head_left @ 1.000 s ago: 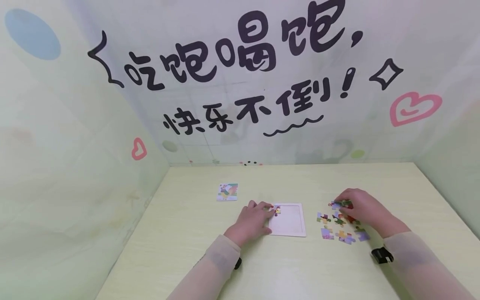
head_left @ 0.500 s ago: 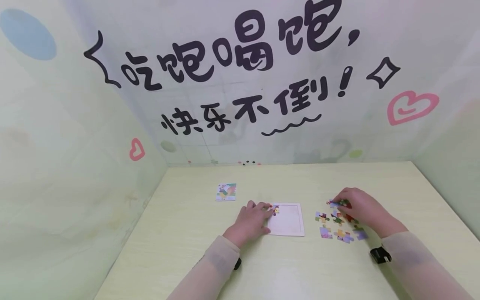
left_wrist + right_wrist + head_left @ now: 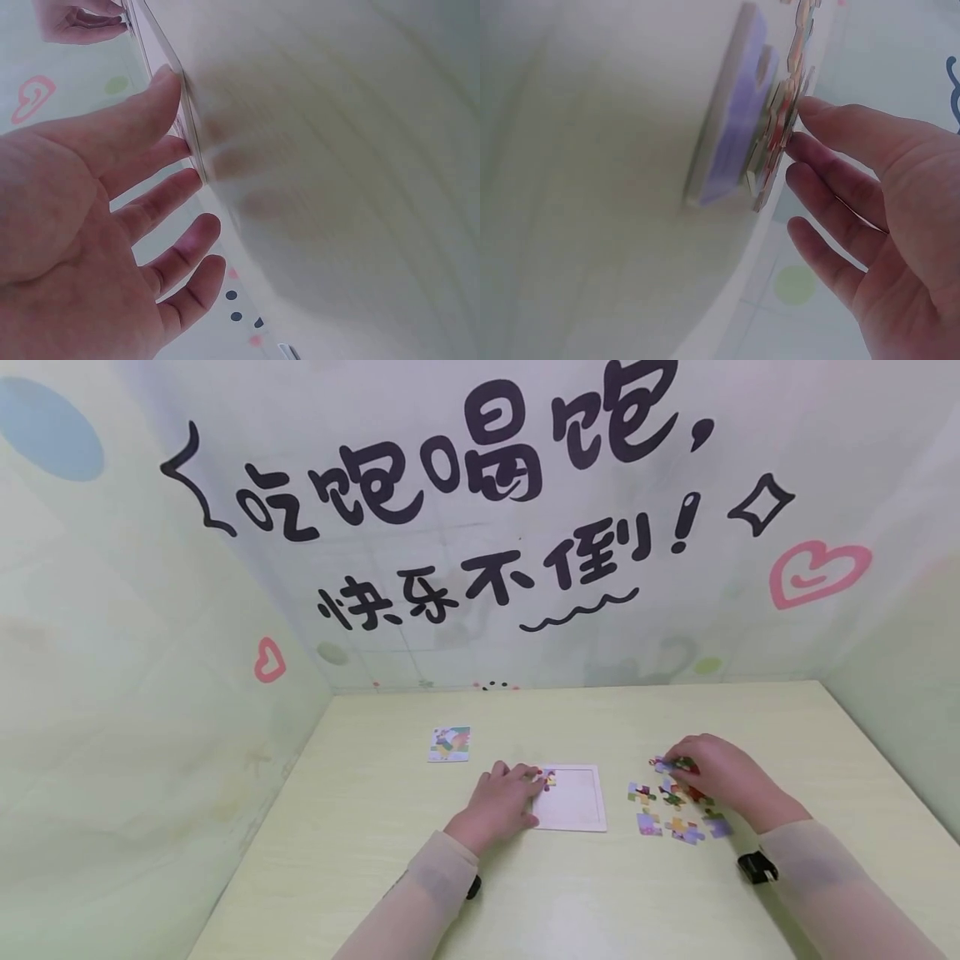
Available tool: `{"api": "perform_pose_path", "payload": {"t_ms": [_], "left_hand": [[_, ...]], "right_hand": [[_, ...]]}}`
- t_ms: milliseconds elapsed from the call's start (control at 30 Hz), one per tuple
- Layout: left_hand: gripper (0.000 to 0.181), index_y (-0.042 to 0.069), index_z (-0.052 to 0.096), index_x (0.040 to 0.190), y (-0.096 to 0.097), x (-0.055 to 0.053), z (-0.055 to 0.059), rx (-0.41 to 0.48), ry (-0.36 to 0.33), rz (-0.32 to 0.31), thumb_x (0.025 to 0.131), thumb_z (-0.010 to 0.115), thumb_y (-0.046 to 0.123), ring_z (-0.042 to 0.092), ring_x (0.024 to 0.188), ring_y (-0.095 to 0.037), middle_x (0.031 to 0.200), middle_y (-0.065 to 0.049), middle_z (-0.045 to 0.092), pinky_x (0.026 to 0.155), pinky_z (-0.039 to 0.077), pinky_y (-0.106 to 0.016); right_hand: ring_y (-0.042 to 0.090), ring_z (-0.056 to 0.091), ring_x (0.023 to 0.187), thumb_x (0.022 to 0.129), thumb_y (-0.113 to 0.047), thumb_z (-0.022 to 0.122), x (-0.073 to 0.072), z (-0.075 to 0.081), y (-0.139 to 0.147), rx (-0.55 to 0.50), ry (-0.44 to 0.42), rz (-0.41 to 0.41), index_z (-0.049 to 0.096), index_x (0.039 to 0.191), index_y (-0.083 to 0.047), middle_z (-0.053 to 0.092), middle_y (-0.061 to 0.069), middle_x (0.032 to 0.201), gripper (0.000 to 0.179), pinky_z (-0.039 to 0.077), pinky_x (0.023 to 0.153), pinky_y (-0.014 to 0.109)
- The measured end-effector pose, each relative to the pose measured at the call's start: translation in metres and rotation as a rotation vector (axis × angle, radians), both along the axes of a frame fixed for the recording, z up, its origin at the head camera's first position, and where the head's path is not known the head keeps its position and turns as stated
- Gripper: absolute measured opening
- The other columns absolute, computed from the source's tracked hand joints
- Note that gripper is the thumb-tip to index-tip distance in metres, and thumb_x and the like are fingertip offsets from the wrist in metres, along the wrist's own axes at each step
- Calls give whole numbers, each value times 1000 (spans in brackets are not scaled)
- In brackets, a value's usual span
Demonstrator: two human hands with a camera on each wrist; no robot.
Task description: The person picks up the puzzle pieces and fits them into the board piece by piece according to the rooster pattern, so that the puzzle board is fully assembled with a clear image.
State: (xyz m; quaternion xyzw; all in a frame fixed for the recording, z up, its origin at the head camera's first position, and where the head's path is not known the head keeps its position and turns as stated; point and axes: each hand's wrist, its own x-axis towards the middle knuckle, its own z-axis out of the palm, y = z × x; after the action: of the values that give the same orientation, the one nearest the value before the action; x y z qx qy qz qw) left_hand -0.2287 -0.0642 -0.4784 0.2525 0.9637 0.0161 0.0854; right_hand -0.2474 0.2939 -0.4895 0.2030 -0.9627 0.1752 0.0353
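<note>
My left hand rests along the left side of a shallow white puzzle tray. In the left wrist view, the thumb and forefinger touch the tray's edge, while the other fingers are loosely spread. One small printed puzzle piece lies in the tray's far left corner, partly behind the fingertips. At the right, my right hand reaches over a group of loose jigsaw pieces. Its thumb and forefinger tips are right at green and red pieces, with a gap between them and the remaining fingers loosely bent.
A square picture card lies on the table behind and left of the tray. A purple piece is large in the right wrist view. White printed walls enclose the table's back and sides.
The head view has shifted slightly, so everything sits a little further left. Both hands keep nearly the same places at the tray and the loose pieces.
</note>
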Motion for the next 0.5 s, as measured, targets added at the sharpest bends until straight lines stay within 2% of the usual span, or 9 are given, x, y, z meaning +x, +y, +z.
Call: {"api": "perform_pose_path", "payload": {"t_ms": [500], "left_hand": [[66, 26, 55, 150, -2, 0, 0, 0, -12, -1, 90, 77, 41, 46, 128, -23, 160, 9, 46, 99, 44, -39]], "right_hand": [[30, 69, 95, 86, -12, 83, -1, 1, -2, -23, -19, 3, 79, 102, -8, 77, 7, 102, 17, 56, 88, 56]]}}
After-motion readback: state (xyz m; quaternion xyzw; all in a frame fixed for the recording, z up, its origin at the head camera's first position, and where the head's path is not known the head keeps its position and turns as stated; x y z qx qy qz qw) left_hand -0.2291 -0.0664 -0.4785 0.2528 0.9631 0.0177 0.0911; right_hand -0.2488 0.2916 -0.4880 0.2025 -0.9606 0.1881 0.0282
